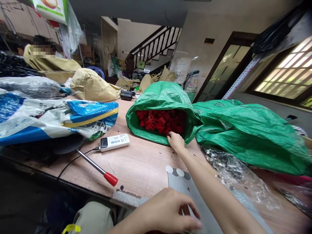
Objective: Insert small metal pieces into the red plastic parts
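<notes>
1. Fingers of the right hand [176, 142] are bent at the near, lower lip of an open green sack [158, 94]; their tips are too small and blurred to tell whether they are clamped on the lip, on a small piece, or on nothing
2. Left hand [168, 211] is close to the viewer, low in the view, fingers curled with a gap showing behind the thumb; the tips are partly hidden, so I cannot tell whether they pinch anything; a grey plate [179, 187] with round discs at its far end lies just beside it
3. Green sack lies on its side on the wooden surface [143, 156], mouth facing the viewer; inside is a heap of small red pieces [158, 120], angular, some seemingly with openings
4. Red pieces look like hard plastic, likely light, stiff and not easily broken; their loose heap may slide, so a thumb-and-finger pinch on the edges of one near the front seems best
5. Sack itself looks thin, soft and slippery, probably heavy where filled; a gathered fold of the lip should give a surer hold than its smooth, crinkled side
</notes>
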Demonstrator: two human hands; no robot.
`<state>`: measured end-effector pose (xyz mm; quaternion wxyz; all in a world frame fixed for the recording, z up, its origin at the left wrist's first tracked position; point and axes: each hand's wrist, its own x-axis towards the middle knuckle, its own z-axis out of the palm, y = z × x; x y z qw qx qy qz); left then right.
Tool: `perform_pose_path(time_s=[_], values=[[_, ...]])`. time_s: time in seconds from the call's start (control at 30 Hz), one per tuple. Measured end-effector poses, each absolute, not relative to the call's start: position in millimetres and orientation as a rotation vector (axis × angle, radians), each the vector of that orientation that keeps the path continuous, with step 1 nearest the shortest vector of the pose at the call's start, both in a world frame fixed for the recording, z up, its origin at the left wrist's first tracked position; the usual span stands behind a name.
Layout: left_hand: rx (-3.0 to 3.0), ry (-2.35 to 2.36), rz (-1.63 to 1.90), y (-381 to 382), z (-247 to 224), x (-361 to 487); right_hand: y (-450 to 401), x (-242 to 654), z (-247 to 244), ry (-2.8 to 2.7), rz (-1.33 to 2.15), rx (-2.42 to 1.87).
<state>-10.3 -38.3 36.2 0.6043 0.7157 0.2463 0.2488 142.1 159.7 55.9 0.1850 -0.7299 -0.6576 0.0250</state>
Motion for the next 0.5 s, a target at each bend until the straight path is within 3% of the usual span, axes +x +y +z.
perform_pose_path(time_s=[0.17,0.33,0.5], values=[[1.221,0.87,0.834,-8,29,-10,89,151,58,-1.938,0.213,-1.81],[0.935,0.932,0.968,10,16,-6,-13,156,41,-1.824,0.857,-1.422],[1.021,0.848,0.946,13,10,1,-68,149,50,-1.749,0.725,-1.545]])
